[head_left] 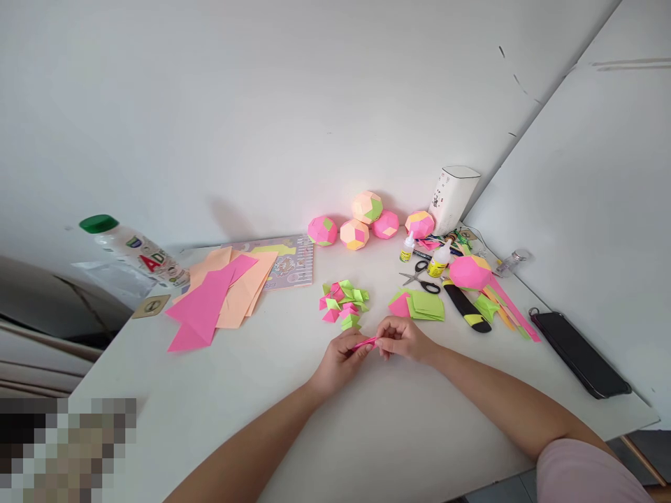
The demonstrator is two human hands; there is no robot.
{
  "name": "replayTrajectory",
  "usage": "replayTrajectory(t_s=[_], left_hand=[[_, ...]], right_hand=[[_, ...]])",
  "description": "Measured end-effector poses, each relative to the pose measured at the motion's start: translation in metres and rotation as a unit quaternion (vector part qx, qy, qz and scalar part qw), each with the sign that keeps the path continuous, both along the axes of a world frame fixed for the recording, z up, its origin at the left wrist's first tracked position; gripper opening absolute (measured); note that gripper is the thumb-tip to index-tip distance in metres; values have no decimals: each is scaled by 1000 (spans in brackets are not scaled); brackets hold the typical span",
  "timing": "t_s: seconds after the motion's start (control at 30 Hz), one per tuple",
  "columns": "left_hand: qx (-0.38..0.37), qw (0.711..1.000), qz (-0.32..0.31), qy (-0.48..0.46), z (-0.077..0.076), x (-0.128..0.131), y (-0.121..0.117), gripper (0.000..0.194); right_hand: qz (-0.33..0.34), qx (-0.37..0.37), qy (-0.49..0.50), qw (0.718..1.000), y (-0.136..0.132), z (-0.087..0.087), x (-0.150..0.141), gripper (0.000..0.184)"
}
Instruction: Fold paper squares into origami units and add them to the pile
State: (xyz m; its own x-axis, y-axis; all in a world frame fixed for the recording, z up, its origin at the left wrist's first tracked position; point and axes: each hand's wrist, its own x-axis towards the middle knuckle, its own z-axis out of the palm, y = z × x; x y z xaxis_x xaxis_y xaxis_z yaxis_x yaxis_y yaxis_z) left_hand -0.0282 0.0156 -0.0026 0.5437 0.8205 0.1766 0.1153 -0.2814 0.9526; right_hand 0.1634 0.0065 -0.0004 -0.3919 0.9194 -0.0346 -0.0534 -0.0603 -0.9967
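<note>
Between my two hands is a small folded piece of pink paper (pixel 365 343), seen nearly edge-on. My left hand (pixel 343 360) pinches its left part, and the fingertips of my right hand (pixel 402 339) close on its right end. Just beyond my left hand lies a loose heap of folded green and pink paper pieces (pixel 343 300). Past my right hand rests a stack of green paper squares (pixel 426 305), with a pink paper square (pixel 400 304) partly under it.
Scissors (pixel 421 279), glue bottles (pixel 439 260), a cutter knife (pixel 466 306) and a phone (pixel 579 353) lie to the right. Several paper balls (pixel 354 234) stand along the wall. Large pink and peach sheets (pixel 210 307), a notebook (pixel 293 262) and a bottle (pixel 139 251) are at the left.
</note>
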Motion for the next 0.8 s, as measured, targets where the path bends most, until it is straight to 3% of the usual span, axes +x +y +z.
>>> replayTrajectory(t_s=[0.3,0.67,0.8], left_hand=[[-13,1000,-2,-24,2,1,0,26],[-41,999,10,-23,1,2,0,26],[-37,999,10,-17,2,2,0,25]], right_hand=[[5,15,-35,999,-2,4,-3,18],[-41,121,-84,988,-6,5,-8,17],[-34,96,-71,992,-4,5,-6,17]])
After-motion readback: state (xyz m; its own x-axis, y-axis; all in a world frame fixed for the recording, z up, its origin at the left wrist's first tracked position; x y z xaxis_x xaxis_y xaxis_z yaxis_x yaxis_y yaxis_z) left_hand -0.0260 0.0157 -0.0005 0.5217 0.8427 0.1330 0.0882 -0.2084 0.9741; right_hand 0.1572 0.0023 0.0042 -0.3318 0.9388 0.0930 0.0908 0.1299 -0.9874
